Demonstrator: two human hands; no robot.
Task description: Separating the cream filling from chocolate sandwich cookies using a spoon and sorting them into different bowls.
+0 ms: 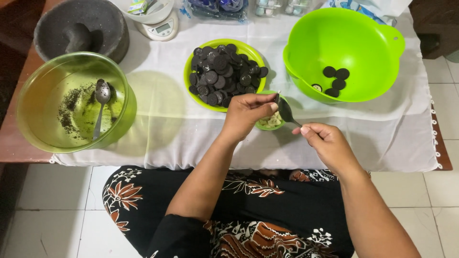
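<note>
Translucent olive bowl (33,102) far left, metal spoon (101,98) parked inside among dark crumbs. Heaped dark cookies on green plate (239,48) within reach. Left hand (246,112) pinching a cookie half (277,97) over small green cup (282,125); right hand (325,141) gripping dark spoon (286,112), scraping. Big lime bowl (377,38) collecting stripped halves.

A home kitchen corner, probably. A low white-clothed table (158,129) is sitting on pale floor tiles (57,210). A grey stone mortar (81,28) and small white kitchen scale (160,26) are standing there.

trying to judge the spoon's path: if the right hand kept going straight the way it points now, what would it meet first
The right hand holds a spoon aimed up-left toward the left hand, which holds a dark cookie over the small green bowl. It would probably meet that cookie first; depth is unclear.
</note>
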